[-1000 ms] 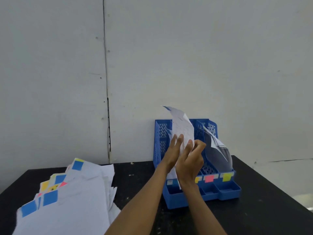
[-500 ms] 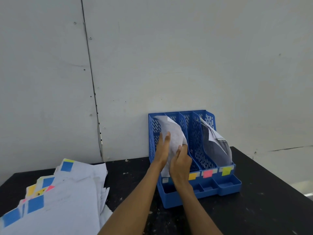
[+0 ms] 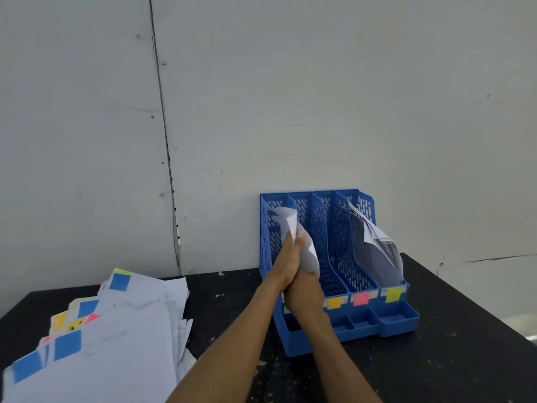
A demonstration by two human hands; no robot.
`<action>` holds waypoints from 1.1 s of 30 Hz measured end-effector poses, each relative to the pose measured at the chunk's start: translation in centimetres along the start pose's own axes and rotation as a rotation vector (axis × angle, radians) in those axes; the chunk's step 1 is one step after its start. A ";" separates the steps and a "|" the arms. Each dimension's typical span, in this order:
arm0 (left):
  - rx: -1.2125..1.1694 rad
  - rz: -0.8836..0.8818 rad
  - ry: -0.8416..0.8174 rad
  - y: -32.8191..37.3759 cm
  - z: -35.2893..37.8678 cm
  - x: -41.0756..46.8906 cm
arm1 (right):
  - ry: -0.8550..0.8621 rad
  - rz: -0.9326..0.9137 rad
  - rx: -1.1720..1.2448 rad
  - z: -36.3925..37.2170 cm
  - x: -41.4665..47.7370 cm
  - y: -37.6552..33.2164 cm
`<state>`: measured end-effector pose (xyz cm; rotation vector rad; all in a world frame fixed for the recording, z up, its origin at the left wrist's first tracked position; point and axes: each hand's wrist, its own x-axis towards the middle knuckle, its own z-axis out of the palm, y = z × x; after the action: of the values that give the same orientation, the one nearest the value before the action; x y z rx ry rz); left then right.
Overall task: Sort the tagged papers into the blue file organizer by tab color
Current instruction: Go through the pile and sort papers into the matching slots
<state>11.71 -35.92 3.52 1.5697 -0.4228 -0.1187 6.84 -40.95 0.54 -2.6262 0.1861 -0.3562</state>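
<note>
A blue file organizer (image 3: 343, 321) with several upright slots stands against the wall. Yellow, pink and lime tabs mark the fronts of its three right slots. A curled white paper (image 3: 286, 221) sits low in the leftmost slot. My left hand (image 3: 286, 258) and my right hand (image 3: 302, 286) are pressed together on it, both gripping the sheet. A loose stack of tagged papers (image 3: 116, 338) with blue, yellow and pink tabs lies at the left of the table. Grey and white papers (image 3: 377, 251) lean in the rightmost slot.
The black table (image 3: 453, 359) runs to a grey panelled wall (image 3: 319, 97) behind the organizer. The table's right edge slants down at the far right. Small open trays line the organizer's front.
The paper stood well above the organizer a second ago; both hands have pushed it down into the leftmost slot. The view has shifted so the organizer sits slightly further right.
</note>
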 end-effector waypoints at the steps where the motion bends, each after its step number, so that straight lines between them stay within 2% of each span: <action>1: 0.012 0.000 -0.001 0.0 0.0 0.0 | 0.041 -0.005 0.075 -0.1 -0.1 -0.2; 3: 0.016 -0.006 0.030 0.0 -0.2 -0.2 | 0.130 0.012 0.248 -0.3 -0.4 -0.7; 5: 0.055 0.026 0.059 0.1 -0.2 -0.5 | 0.187 0.012 0.324 -0.3 -0.4 -0.4; 8: 0.148 0.136 0.132 -0.2 -0.1 -1.4 | 0.158 -0.054 0.232 -0.5 -0.7 0.3; 10: 0.161 0.175 0.213 -0.9 -0.3 -1.5 | 0.293 -0.143 0.315 -0.9 -1.2 0.8; 12: 0.157 0.201 0.281 -1.4 -0.5 -1.4 | 0.503 -0.222 0.443 -1.2 -2.0 1.6; 15: 0.217 0.253 0.286 -1.1 -0.3 -1.5 | 0.670 -0.339 0.529 -0.7 -2.7 2.8; 17: 0.278 0.275 0.245 -0.9 -0.2 -1.6 | 0.735 -0.325 0.585 -0.2 -3.1 3.2; 20: 0.342 0.208 0.186 -1.7 -0.4 -1.6 | 0.870 -0.155 0.623 0.9 -3.6 3.7; 23: 0.344 0.134 0.158 -2.9 -0.3 -2.0 | 0.758 -0.021 0.610 1.6 -3.9 4.0; 25: 0.318 0.097 0.137 -3.1 0.1 -2.5 | 0.687 -0.028 0.565 2.2 -3.7 4.4; 28: 0.287 0.068 0.080 -2.5 0.6 -2.7 | 0.695 -0.022 0.487 1.9 -3.0 4.3; 30: 0.277 0.079 0.027 -1.8 1.0 -2.7 | 0.697 -0.036 0.527 0.7 -2.3 3.5; 33: 0.298 0.073 0.019 -1.4 1.5 -2.8 | 0.578 -0.082 0.646 -0.1 -1.8 2.7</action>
<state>8.85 -36.40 1.58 1.8435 -0.4999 0.0168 4.88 -43.06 -1.06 -1.8458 0.1216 -1.0117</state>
